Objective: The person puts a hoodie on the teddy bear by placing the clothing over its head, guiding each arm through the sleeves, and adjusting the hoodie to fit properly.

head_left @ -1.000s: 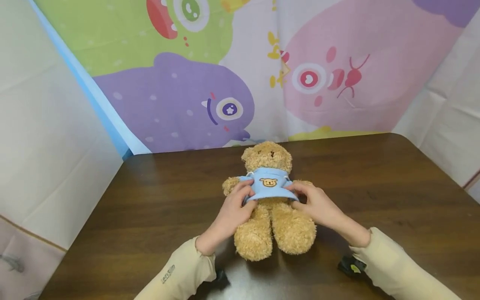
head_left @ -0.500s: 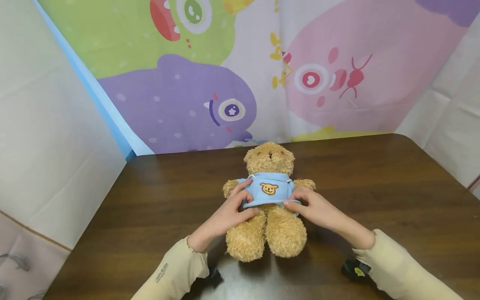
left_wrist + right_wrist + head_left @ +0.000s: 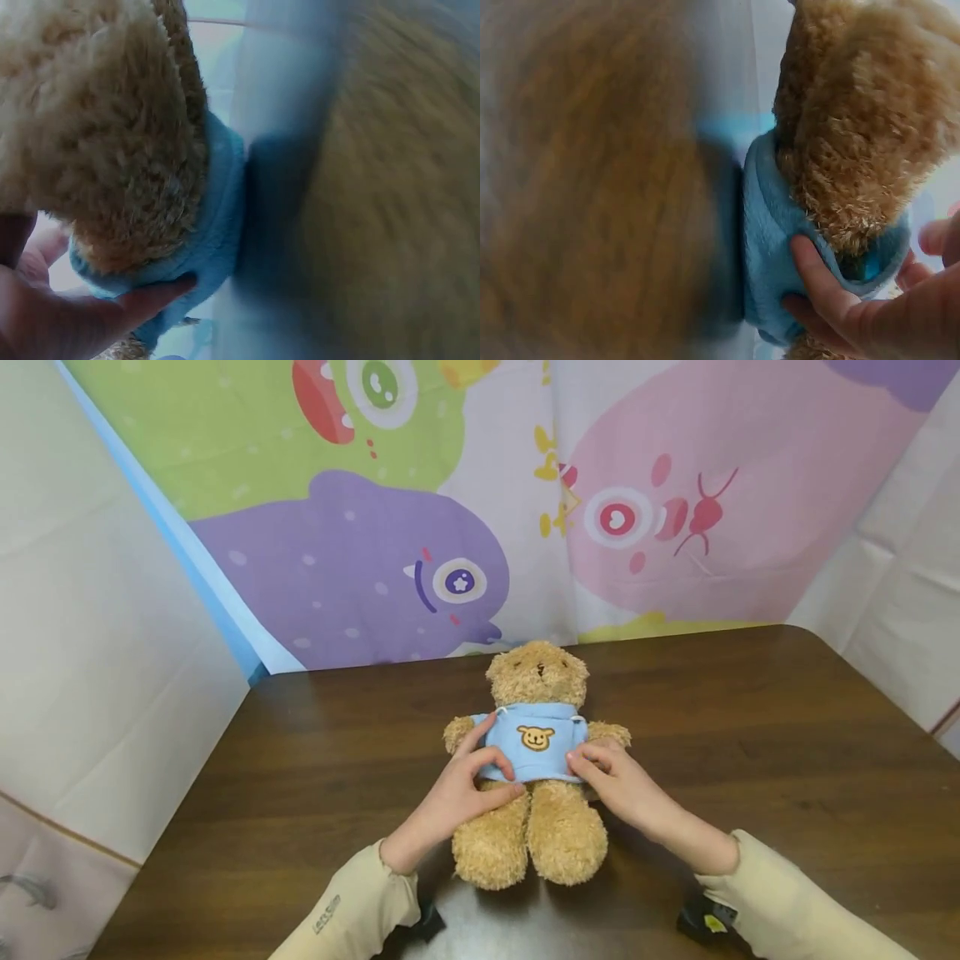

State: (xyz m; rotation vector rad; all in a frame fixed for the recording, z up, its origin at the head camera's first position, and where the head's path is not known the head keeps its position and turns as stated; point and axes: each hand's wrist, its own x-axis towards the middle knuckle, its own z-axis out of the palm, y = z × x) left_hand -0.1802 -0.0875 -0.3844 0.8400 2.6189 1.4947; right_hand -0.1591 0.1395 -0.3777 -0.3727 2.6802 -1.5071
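A tan teddy bear (image 3: 491, 847) lies on its back on the table, its head away from me. It wears a light blue shirt (image 3: 536, 760) with a bear-face patch (image 3: 536, 738). My left hand (image 3: 448, 793) rests spread at the bear's side, fingertips on the shirt and thumb on one leg. In the left wrist view, a finger (image 3: 157, 300) presses the shirt's side. My right hand (image 3: 626, 785) pinches the shirt's lower corner between thumb and index finger in the head view. The right wrist view has two other fingers (image 3: 821, 281) lying against the cloth near the hem.
The dark brown wooden table (image 3: 750, 735) extends around the bear. A cartoon-printed cloth (image 3: 360, 585) hangs behind its far edge, with pale cloth (image 3: 112, 610) on the left. Black wrist devices (image 3: 705, 920) sit beneath the sleeves.
The shirt's hem has come down and lies flatter over the bear's belly. The bear's legs have shifted a little left. Both hands stay beside the hem, the left fingers now more spread.
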